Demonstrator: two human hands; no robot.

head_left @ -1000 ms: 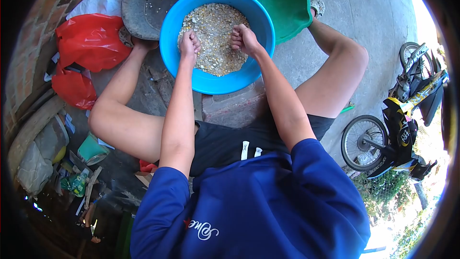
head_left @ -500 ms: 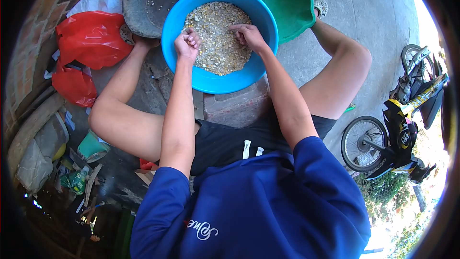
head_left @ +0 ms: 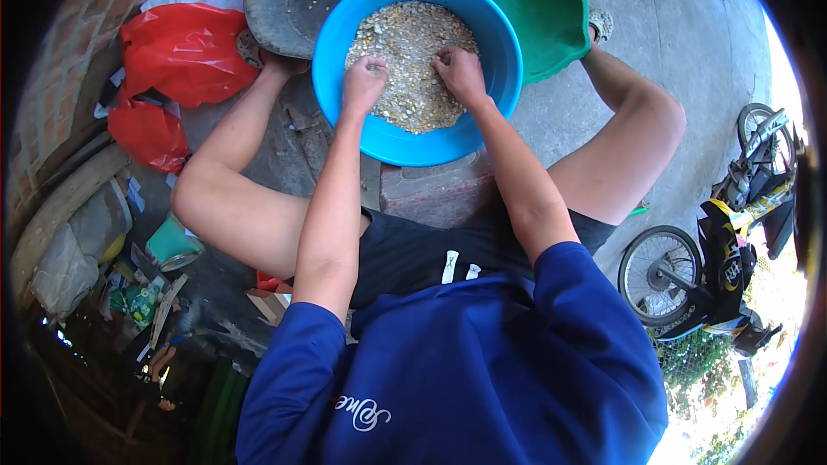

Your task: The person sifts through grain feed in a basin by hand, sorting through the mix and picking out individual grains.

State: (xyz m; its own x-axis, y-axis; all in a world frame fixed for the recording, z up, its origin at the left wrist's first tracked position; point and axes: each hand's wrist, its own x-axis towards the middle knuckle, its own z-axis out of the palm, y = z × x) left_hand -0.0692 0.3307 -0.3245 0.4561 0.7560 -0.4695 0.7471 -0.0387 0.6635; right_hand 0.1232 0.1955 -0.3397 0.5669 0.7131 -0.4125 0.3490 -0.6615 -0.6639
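A blue plastic basin [head_left: 419,153] stands between my legs, holding a bed of yellow and pale grain [head_left: 413,43] that looks like corn kernels. Over the left part of the grain is my left hand [head_left: 365,83], its fingers curled in with the tips pressed together. My right hand [head_left: 460,75] is at the right side of the grain, fingers bent down and drawn together against the kernels. Whatever either hand pinches is too small or hidden to make out.
Behind the basin sit a dark, worn pan [head_left: 297,0] with scattered kernels and a green basin [head_left: 538,17]. A red plastic bag [head_left: 185,52] lies at left near a brick wall [head_left: 73,60]. Clutter fills the lower left; a motorcycle [head_left: 719,267] is at right.
My right hand has gone from a pointing finger to bent, gathered fingers on the grain. My left fist has turned over, fingers now toward the kernels. The whole view has shifted slightly.
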